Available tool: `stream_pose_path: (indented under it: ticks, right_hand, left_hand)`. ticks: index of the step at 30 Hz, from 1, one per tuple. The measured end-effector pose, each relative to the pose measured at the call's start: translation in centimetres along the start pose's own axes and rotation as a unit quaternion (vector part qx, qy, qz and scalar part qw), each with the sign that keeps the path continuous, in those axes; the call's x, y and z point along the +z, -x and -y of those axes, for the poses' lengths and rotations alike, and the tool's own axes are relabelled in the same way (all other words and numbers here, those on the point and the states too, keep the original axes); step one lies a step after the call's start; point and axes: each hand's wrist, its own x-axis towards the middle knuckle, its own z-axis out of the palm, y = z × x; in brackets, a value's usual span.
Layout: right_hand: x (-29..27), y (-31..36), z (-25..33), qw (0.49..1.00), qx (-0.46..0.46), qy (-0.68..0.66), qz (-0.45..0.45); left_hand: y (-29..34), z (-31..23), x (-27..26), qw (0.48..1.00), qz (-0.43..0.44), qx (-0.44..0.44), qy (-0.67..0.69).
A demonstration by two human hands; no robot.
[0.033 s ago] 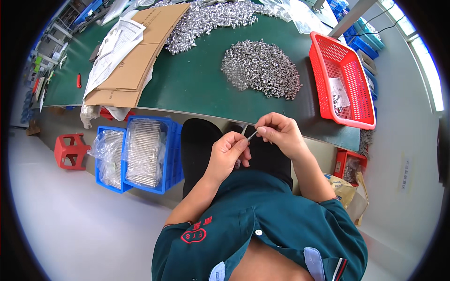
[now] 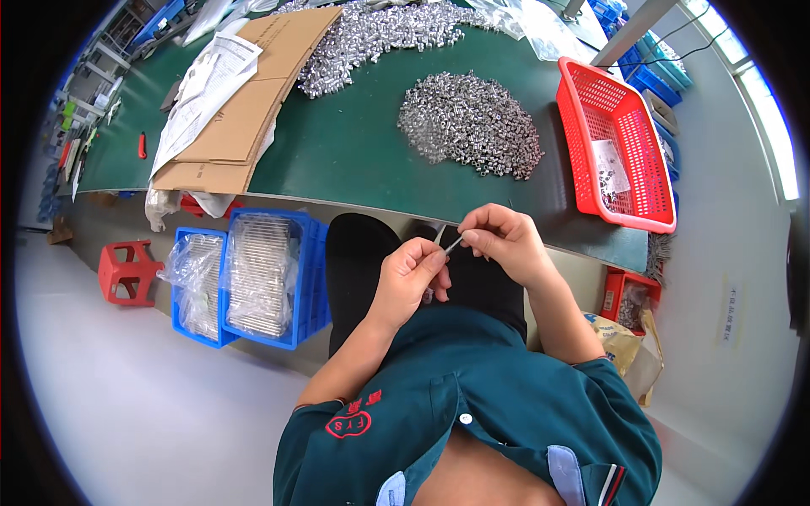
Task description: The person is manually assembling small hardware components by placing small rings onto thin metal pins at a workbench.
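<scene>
- Landmark: the loose pile of small metal pieces (image 2: 471,125), lying on the green surface (image 2: 346,160), probably heaped openly for easy reach.
- Thin greyish piece (image 2: 454,246): I am holding it on my side of the pile, just short of the surface's near edge, above my lap (image 2: 498,295).
- My left hand (image 2: 407,282) is pinching its lower end between thumb and forefinger. Lower fingers are curling under; whether they are cupping anything, I cannot tell.
- My right hand (image 2: 506,240) is pinching the upper end, thumb against forefinger. Holding both ends is likely steadying so slim a thing; it is slanting up rightward.
- Red basket (image 2: 574,143): standing right of the pile. A paper slip (image 2: 614,164) and small dark bits are lying inside, the walls presumably keeping them from mixing with the pile.
- Larger heap of shiny pieces (image 2: 380,38): lying beyond the pile, leftward and apart, perhaps keeping two lots separate.
- Flattened cardboard (image 2: 240,118): lying left of the pile, carrying papers (image 2: 202,93).
- Blue crates (image 2: 316,287): standing lower left of the pile, off the surface, holding rows of slim lengths (image 2: 257,282) under clear plastic (image 2: 187,268), maybe against dust.
</scene>
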Motion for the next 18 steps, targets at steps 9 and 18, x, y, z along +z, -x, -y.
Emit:
stream_pose_path:
  ticks: [9, 18]
  right_hand:
    - [0.7, 1.3, 0.7, 0.965, -0.155, 0.208, -0.047]
    - [0.2, 1.7, 1.2, 0.96, -0.205, 0.19, 0.017]
  left_hand:
    - [0.2, 0.0, 0.3, 1.0, 0.02, -0.003, 0.019]
    - [0.4, -0.4, -0.2, 0.988, 0.103, -0.034, 0.113]
